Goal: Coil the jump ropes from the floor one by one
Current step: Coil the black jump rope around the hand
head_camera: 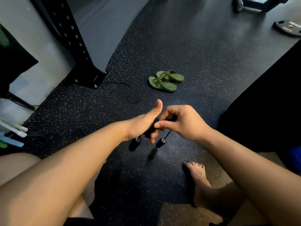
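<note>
1. gripping the black jump rope [147, 134] in my left hand [141, 126], fingers curled round its bunched loops, thumb standing straight up and clear of it;
2. my right hand [184, 123] sits just beside the left, thumb and forefinger pinching a strand of the same rope at the bundle, the other fingers curled in;
3. the rope is held up between my two hands, above the floor [179, 54]; the bundle is dark and half hidden by my fingers, so i cannot tell how many loops it has;
4. two black handles hang below the hands; the left handle [136, 143] hangs under my left palm, and the right handle [160, 142] on a short cord running down from my right hand; each shows a silver ring on the end facing me, and they hang apart;
5. my bare right foot [197, 178] rests flat on the speckled floor, below and to the right of the hands;
6. beyond the hands a second rope [130, 95], thin and black, lies loose on the floor, curving from the base of the rack post [76, 46] into a small loop;
7. a pair of green sandals [166, 80] lies side by side just right of that rope;
8. a weight plate [288, 29] lies flat at the far right; white and blue handles [14, 141] lie at the left edge by the wall.
</note>
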{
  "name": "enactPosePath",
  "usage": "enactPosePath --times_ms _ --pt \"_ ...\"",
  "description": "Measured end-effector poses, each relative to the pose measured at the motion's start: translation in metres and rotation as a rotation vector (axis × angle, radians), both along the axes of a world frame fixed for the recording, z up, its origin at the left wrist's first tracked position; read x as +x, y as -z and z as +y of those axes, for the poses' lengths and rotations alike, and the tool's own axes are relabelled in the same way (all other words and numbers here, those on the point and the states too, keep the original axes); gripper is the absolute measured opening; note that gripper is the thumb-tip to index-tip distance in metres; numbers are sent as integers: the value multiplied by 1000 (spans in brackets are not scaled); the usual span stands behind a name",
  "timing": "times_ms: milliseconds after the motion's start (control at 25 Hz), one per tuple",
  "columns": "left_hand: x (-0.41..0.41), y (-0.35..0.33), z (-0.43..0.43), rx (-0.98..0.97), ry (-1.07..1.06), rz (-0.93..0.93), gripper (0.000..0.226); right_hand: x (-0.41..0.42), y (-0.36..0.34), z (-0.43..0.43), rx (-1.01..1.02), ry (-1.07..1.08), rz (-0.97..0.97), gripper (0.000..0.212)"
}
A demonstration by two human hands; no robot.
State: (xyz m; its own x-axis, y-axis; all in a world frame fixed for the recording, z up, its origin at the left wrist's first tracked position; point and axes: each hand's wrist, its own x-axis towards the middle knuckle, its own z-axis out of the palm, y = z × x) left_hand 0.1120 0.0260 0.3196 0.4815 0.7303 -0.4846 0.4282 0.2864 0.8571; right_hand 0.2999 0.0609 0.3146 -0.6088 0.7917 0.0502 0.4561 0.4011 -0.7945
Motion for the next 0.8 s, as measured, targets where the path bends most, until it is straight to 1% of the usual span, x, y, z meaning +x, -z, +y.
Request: enactPosePath --times_ms 40,80,160,240,400,520,600,640,680,800 --pt "0 -3 -1 -12 8 -18 91 0 0 1 -35 11 14 25" --pt "0 -4 -1 -24 13 -32 96 1 0 2 -54 11 20 27" --pt "-1 -5 1 -59 25 -54 114 3 0 4 -54 10 23 31" --pt "-4 -2 3 -93 41 -81 124 3 2 6 -73 14 58 32" --pt "-9 -2 3 -148 41 -147 118 2 18 9 -285 26 143 40" --pt "-11 -11 5 -156 -21 -233 112 5 25 9 -506 26 160 30" --pt "-15 -17 8 -162 -126 -346 112 7 28 8 -604 -22 102 17" --pt "-16 -20 9 -171 -190 -409 113 9 33 9 -601 -50 48 17" --pt "-17 -22 10 -181 -251 -467 113 10 40 10 -572 -77 -5 19" --pt "-16 -22 11 -177 -409 -607 116 9 46 7 -448 -115 -187 16"
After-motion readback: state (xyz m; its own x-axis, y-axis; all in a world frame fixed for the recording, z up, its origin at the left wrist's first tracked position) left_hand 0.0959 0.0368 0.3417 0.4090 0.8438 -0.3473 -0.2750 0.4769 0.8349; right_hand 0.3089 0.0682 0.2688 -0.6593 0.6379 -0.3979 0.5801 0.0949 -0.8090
